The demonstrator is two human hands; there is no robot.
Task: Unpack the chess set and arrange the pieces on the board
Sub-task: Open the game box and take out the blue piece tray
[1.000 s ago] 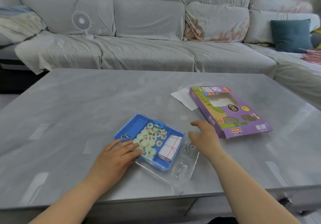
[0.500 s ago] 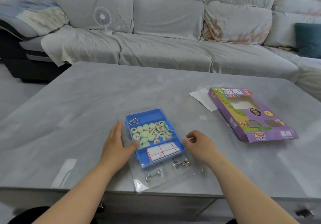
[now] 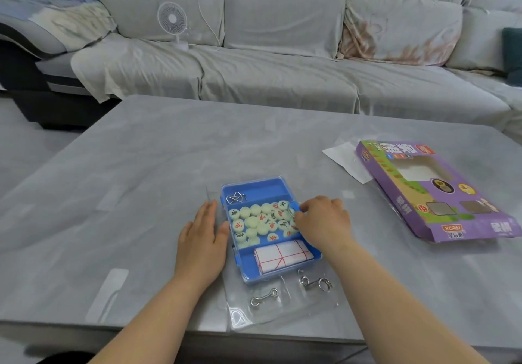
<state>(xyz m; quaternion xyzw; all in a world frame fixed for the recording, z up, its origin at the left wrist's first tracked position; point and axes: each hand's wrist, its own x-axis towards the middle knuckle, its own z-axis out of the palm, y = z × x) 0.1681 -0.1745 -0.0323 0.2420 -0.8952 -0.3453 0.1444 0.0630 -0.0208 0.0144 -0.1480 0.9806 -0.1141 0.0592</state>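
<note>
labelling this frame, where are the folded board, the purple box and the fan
folded board [image 3: 284, 255], head view, middle of the white sheet with red lines
purple box [image 3: 423, 202], head view, purple face below its window
fan [image 3: 172, 19], head view, centre of its round grille

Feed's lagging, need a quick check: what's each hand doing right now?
Left hand: open, flat beside the blue case.
Right hand: fingers curled at the case's right edge; grip cannot be told.

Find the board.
Head view, centre: the board lies folded in the tray's nearest compartment, just this side of the pieces.
</note>
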